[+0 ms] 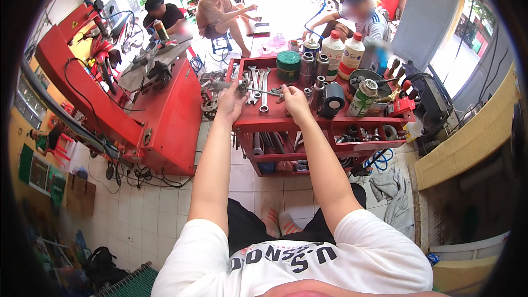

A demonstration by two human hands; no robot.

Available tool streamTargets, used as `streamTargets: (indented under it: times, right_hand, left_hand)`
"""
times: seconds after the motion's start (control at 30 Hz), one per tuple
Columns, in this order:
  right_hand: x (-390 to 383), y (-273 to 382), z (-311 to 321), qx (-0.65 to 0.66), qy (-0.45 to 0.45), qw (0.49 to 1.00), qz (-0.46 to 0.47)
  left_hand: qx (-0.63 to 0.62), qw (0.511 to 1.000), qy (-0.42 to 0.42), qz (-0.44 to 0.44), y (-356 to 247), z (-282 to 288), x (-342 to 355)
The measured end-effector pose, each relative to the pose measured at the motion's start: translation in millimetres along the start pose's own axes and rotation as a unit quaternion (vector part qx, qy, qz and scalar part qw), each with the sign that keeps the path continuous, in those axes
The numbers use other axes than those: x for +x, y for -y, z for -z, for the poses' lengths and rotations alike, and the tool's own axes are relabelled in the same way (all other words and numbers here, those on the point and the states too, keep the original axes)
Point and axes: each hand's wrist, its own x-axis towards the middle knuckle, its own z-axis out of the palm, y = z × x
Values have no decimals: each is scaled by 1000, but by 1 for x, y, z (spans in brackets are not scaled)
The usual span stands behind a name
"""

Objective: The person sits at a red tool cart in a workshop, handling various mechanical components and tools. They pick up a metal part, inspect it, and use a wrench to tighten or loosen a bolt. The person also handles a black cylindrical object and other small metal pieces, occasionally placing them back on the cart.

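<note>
Over the left part of a red tool cart (pixel 286 124) I hold both hands up in front of me. My left hand (pixel 232 102) is closed around a small grey metal part (pixel 242 86); its exact kind is too small to tell. My right hand (pixel 296 102) grips the near end of a thin metal rod-like tool (pixel 264 91), which reaches left toward the part. Whether the rod's tip touches the part I cannot tell. Under and behind the rod, several wrenches (pixel 264 85) lie on the cart top. A green-lidded tub (pixel 288 65) stands behind my right hand.
Bottles (pixel 352 55), metal cylinders and a spray can (pixel 363 98) crowd the cart's right side. An open drawer (pixel 360 138) holds small parts. Left stands a red machine (pixel 170 115) with cables on the floor. Several people (pixel 220 14) sit beyond. A grey cloth (pixel 395 195) lies right.
</note>
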Motion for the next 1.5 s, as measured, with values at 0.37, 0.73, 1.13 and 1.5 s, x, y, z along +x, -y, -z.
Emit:
streamTargets:
  times: [0.37, 0.73, 1.13, 1.5]
  right_hand:
    - [-5, 4, 0, -10, 39, 999, -1]
    - [1, -4, 2, 32, 50, 998, 7]
    - [4, -6, 1, 27, 70, 997, 14]
    - [5, -6, 2, 0, 62, 998, -6]
  left_hand:
    - [-39, 999, -27, -4, -3, 0, -2]
    - [-46, 999, -23, 3, 0, 0, 3]
    - [-36, 999, -23, -1, 3, 8, 6]
    - [-26, 1000, -16, 5, -1, 7, 6]
